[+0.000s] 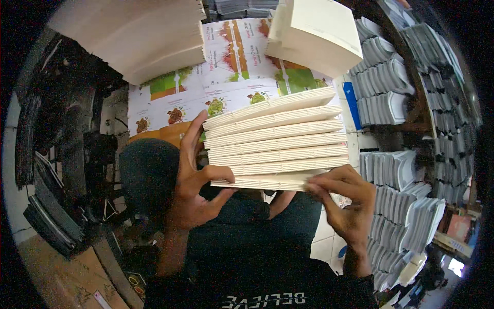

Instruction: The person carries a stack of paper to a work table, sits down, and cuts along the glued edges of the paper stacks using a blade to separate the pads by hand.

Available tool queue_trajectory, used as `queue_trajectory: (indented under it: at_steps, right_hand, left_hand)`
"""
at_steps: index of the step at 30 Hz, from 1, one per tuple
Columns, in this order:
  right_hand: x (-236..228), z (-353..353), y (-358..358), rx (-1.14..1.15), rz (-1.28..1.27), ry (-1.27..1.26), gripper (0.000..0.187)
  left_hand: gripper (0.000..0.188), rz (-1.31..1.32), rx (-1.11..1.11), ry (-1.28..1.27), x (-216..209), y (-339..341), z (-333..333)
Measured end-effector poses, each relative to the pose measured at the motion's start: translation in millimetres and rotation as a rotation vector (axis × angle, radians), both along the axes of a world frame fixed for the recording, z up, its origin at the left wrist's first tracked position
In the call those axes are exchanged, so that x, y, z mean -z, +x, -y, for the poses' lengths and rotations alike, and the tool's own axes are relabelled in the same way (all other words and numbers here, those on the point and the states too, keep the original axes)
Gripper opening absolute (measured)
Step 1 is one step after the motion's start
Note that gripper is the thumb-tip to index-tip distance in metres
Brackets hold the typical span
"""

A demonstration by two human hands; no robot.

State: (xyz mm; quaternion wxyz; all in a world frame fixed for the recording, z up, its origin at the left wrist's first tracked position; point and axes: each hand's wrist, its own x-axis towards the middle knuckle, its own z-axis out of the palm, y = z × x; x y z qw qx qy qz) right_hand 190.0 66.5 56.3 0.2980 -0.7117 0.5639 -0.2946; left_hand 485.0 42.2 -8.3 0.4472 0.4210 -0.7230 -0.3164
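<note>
Several cream sewn book blocks [275, 140] are held in a stack in front of me, their stitched spines facing up and fanned slightly apart toward the right. My left hand [193, 193] grips the stack's left end. One of its fingers runs up along that end, while the thumb and a bent finger pinch the nearest book block [262, 183]. That block's right corner is pinched between the thumb and fingers of my right hand [347, 198]. A narrow gap parts this block from the one behind it, wider at the right.
Beyond the stack, printed sheets [221, 77] cover the work surface. A large pale paper stack [139, 41] stands far left, and another pale block [319, 46] far right. Piles of grey folded sections [383, 108] line the right side. Dark furniture [77, 154] is on the left.
</note>
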Motion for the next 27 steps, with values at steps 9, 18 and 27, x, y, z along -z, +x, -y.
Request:
queue_trajectory:
  at_steps: [9, 18, 27]
  right_hand:
    - [-6.1, -0.7, 29.2, 0.121, -0.481, -0.291, 0.014]
    - [-3.5, -9.5, 56.0, -0.031, -0.317, -0.348, 0.031]
    - [32.2, -22.9, 22.9, -0.059, -0.342, -0.455, 0.049]
  left_hand:
    - [0.035, -0.028, -0.075, -0.04, 1.9, -0.4, -2.4]
    - [0.032, 0.006, -0.109, -0.03, 0.8, 0.0, -3.3]
    - [0.042, 0.075, -0.135, -0.025, -6.8, -4.9, -4.7]
